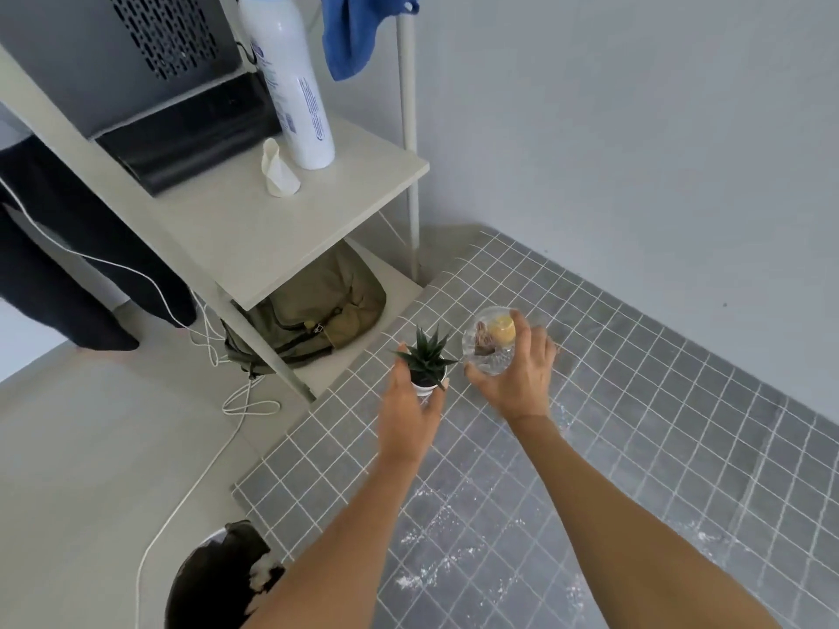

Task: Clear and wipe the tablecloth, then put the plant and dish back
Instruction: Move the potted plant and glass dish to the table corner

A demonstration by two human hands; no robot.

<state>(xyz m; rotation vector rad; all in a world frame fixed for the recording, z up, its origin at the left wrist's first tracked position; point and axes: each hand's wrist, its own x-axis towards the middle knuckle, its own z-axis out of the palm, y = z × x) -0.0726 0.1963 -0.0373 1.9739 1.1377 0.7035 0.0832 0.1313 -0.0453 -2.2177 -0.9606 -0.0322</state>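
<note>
Both hands are gripping the plant and the dish at the cloth's far corner.

The left hand (411, 415) is wrapping the plant (426, 358); the right hand (517, 370) is clasping the dish (488, 342). White crumbs are lying on the cloth (635, 401), so wiping looks undone. A shelf (272, 238) is standing alongside, a blue rag (358, 29) hanging above.

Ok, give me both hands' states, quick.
Left hand: closed around the plant pot.
Right hand: gripping the glass dish.
</note>
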